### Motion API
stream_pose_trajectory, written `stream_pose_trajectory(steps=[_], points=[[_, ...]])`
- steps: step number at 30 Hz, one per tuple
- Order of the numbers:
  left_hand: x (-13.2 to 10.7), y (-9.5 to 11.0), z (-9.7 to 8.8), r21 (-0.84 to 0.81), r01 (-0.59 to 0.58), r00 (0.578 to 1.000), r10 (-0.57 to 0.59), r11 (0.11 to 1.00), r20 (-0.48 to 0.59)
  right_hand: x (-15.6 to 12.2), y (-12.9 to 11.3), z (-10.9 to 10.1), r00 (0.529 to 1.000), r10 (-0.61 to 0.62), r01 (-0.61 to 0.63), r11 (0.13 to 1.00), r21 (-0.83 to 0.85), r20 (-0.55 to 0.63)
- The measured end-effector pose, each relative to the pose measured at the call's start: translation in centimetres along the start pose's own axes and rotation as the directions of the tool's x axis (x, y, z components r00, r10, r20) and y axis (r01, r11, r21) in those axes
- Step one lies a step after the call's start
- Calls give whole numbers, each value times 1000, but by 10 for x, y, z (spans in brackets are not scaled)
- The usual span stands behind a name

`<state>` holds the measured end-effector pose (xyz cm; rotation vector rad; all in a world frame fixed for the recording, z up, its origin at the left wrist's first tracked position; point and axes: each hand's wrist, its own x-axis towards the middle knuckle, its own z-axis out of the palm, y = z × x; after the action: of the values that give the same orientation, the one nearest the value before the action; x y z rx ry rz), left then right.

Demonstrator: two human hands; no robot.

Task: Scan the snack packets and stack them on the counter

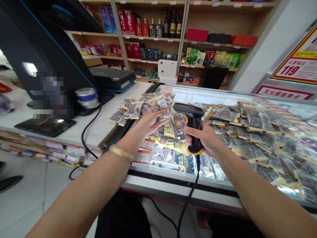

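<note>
My right hand [201, 135] is wrapped round the grip of a black and yellow barcode scanner [192, 114], its head pointing left. Its cable hangs down over the counter's front edge. My left hand [155, 122] is just left of the scanner head, thumb and fingers round a small clear snack packet [168, 113], partly hidden by the fingers. Right behind that hand lies a heap of similar packets [138, 107] with cream-coloured ends. A larger heap of packets [257, 122] spreads over the glass counter [146, 167] to the right of my right hand.
A black point-of-sale terminal [56, 62] stands on the white counter at left, with a roll-shaped item [87, 98] beside its base and a flat black device [111, 77] behind. Shelves [153, 38] with bottles and boxes line the back. A black cable [85, 135] hangs at the counter edge.
</note>
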<state>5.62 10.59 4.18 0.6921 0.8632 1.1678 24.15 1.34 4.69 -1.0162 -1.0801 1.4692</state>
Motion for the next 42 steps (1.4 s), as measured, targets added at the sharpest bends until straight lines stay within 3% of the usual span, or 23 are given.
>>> stream_pose_trajectory(steps=[5, 10, 16, 20, 26, 33, 42], points=[[1, 0, 4, -155, -90, 996, 90, 984, -5, 2, 4, -2, 1000, -7, 7, 1000, 10, 9], [2, 1, 4, -207, -138, 990, 136, 969, -28, 3, 6, -3, 1000, -25, 24, 1000, 5, 13], [3, -1, 3, -23, -219, 976, 219, 975, 3, 0, 0, 0, 1000, -18, 18, 1000, -24, 10], [4, -2, 1, 108, -207, 978, 205, 972, 34, -1, -2, 0, 998, -53, 55, 994, -97, 25], [1, 3, 2, 212, -147, 986, 159, 966, -41, -3, -8, -3, 993, -37, 59, 980, -192, 114], [2, 1, 4, 275, -115, 988, 139, 955, -68, 0, -2, -14, 984, 21, 19, 975, -222, 174], [3, 0, 7, 270, -93, 982, 133, 958, -135, -2, -5, -4, 995, 58, -36, 970, -239, 85]])
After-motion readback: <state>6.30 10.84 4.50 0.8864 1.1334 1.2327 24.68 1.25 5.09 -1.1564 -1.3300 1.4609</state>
